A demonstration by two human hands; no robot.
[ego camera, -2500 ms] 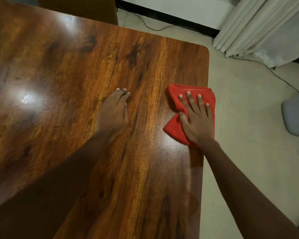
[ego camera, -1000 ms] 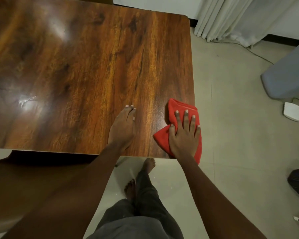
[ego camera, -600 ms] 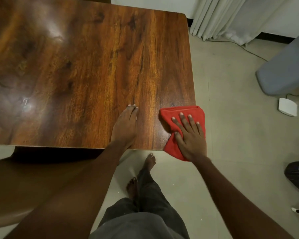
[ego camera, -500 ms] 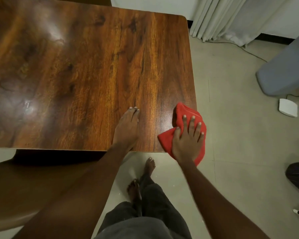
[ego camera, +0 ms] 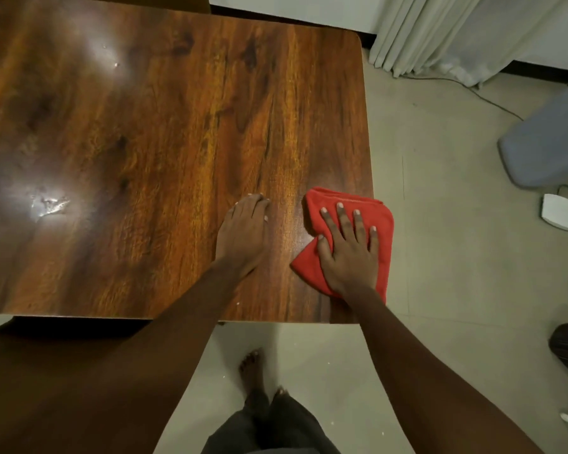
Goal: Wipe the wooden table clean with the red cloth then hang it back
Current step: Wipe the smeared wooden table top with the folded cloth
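Note:
The glossy wooden table (ego camera: 151, 132) fills the upper left of the head view. A folded red cloth (ego camera: 320, 204) lies at the table's near right corner and overhangs the right edge slightly. My right hand (ego camera: 348, 250) presses flat on the cloth with fingers spread. My left hand (ego camera: 243, 237) rests flat on the bare wood just left of the cloth, fingers together, holding nothing.
A wet smear (ego camera: 48, 203) glints on the table's left part. White curtains (ego camera: 456, 34) hang at the back right. A grey-blue seat (ego camera: 545, 142) and a white box (ego camera: 559, 212) sit on the floor to the right, with a cable (ego camera: 492, 99) running behind. My bare feet (ego camera: 253, 371) stand below the table's near edge.
My right hand has slid the cloth back and forth at the near right corner; it now lies flatter, a little farther onto the table. My left hand stays planted.

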